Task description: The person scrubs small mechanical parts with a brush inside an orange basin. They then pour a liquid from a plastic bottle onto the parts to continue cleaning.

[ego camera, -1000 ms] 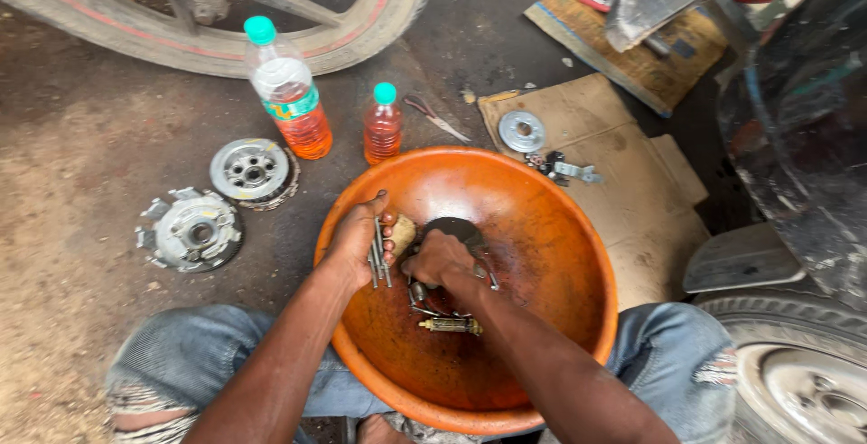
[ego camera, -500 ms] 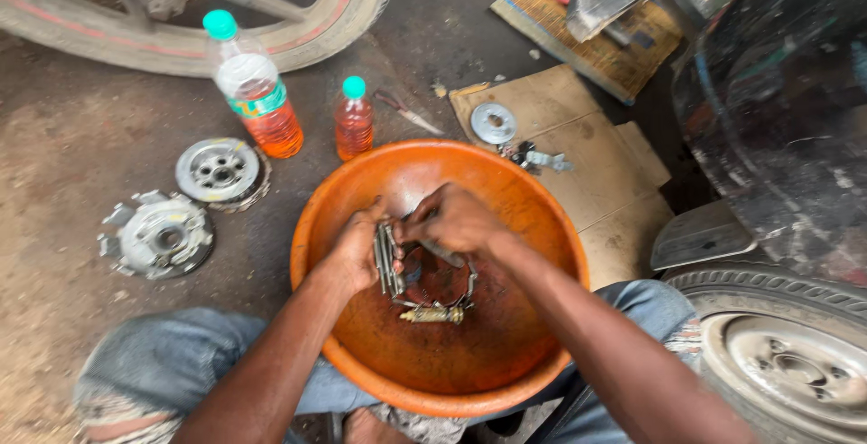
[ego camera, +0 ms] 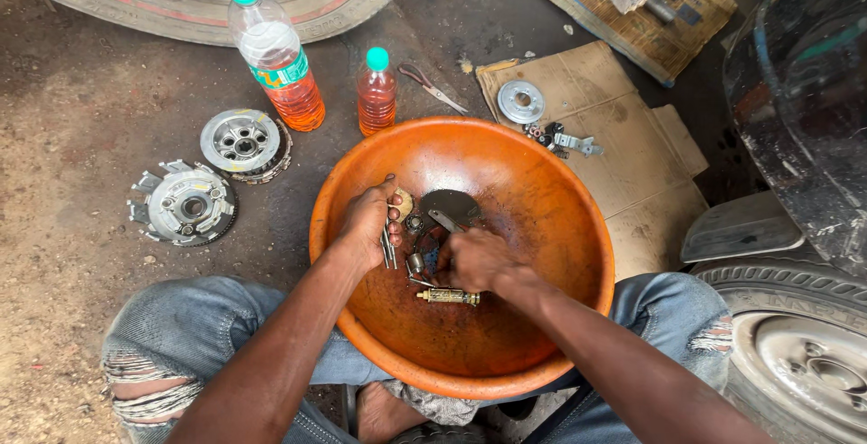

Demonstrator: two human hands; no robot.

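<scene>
A: Where's the brass shaft (ego camera: 447,297)?
B: Low in the orange basin (ego camera: 542,227), long axis left-right, just below the right hand (ego camera: 474,259), which is curled narrow over small parts.
A: Left hand (ego camera: 368,223)?
B: Gripping upright metal rods (ego camera: 388,247).

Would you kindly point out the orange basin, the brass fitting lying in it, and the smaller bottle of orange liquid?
orange basin (ego camera: 551,182): head view, bare inner wall at the right.
brass fitting (ego camera: 446,296): head view, middle of its ribbed body.
smaller bottle (ego camera: 377,101): head view, liquid-filled body below the green cap.
</scene>
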